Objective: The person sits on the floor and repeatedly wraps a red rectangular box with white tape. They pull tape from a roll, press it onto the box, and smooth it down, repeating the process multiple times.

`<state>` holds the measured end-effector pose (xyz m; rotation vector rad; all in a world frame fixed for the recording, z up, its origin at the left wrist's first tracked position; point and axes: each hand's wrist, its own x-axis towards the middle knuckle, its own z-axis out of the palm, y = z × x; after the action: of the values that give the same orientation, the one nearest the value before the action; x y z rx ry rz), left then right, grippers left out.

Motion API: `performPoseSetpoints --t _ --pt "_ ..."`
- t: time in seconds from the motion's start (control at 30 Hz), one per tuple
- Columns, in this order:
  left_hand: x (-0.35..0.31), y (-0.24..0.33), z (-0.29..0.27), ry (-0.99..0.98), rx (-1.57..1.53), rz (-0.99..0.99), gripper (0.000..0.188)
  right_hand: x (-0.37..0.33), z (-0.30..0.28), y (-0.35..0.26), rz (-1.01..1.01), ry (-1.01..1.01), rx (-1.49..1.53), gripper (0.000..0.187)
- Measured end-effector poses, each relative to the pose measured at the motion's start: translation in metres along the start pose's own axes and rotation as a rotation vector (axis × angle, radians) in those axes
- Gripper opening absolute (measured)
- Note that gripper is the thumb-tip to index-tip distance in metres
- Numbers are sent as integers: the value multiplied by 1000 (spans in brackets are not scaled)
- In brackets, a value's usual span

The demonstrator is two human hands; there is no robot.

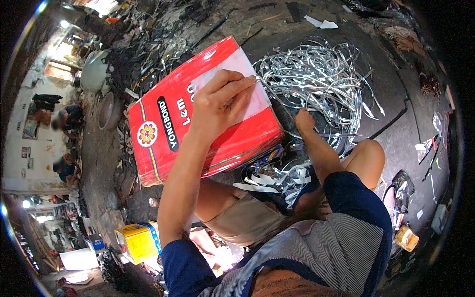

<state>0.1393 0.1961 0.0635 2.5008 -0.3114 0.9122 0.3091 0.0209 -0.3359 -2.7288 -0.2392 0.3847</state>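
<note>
A red box [173, 114] with a white panel lies tilted in front of me. Over it reaches my left hand [222, 99], its thumb and fingertips pinched on the end of a thin silvery strip [272, 92] at the panel's far edge. This strip appears to run down toward my right hand [304, 121], which is closed around it just right of the box. Beyond that hand is a big tangled heap of shiny silver strips [316, 74]. Flat whitish strips [277, 179] lie between the box and my legs.
On the left stands a yellow and blue box [138, 242]. Dark scraps [198, 24] litter the floor past the red box. A yellowish block [406, 238] sits at the right. Two people [69, 121] are far off at the left by a pale wall.
</note>
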Motion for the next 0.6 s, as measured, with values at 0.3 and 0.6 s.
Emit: performPoseSetpoints --t 0.3,0.6 --pt "-13 8 -11 -97 456 113 37 -4 -23 10 -43 -20 -61 32" --pt "-5 6 1 -99 350 115 43 24 14 72 194 -72 65 9"
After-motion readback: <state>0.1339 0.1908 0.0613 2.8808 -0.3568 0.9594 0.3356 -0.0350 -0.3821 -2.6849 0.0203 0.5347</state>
